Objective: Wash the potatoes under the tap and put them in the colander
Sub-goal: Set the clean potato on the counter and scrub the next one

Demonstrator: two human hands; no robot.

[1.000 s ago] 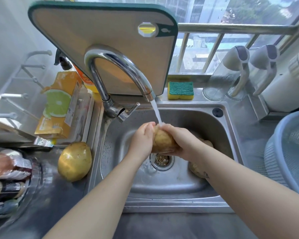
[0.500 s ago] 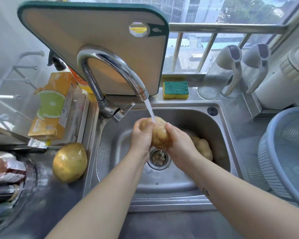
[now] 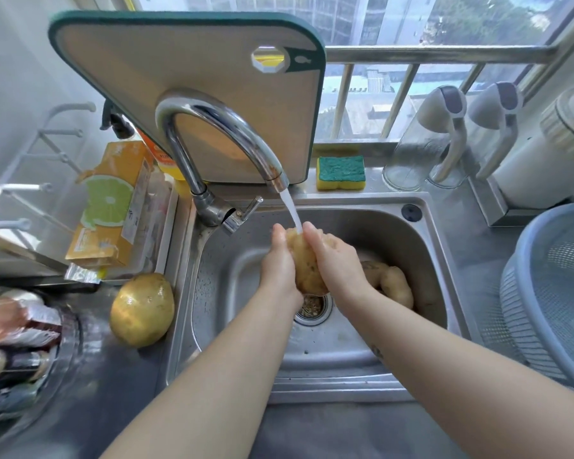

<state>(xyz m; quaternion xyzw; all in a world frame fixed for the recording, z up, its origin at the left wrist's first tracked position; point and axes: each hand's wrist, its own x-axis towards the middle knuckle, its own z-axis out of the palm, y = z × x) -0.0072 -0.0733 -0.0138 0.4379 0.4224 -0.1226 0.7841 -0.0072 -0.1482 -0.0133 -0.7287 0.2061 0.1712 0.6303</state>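
Water runs from the chrome tap point(image 3: 219, 127) onto the top of a yellow-brown potato point(image 3: 307, 270), held upright over the drain of the steel sink point(image 3: 239, 260). My left hand point(image 3: 279, 263) grips its left side and my right hand point(image 3: 337, 260) grips its right side. More potatoes point(image 3: 395, 286) lie on the sink floor at the right, partly hidden by my right arm. A large wet potato point(image 3: 142, 309) rests on the counter left of the sink. The blue colander point(image 3: 557, 293) stands at the right edge.
A cutting board point(image 3: 193, 87) leans behind the tap. A yellow-green sponge point(image 3: 341, 172) lies on the sink's back ledge. An orange box point(image 3: 110, 203) sits left of the tap. Two clear jugs point(image 3: 444, 137) stand at the back right, and packets point(image 3: 10, 342) lie at the far left.
The potato has turned from lying sideways to standing upright between my hands, and both hands have shifted along it under the stream. The view has drifted slightly.
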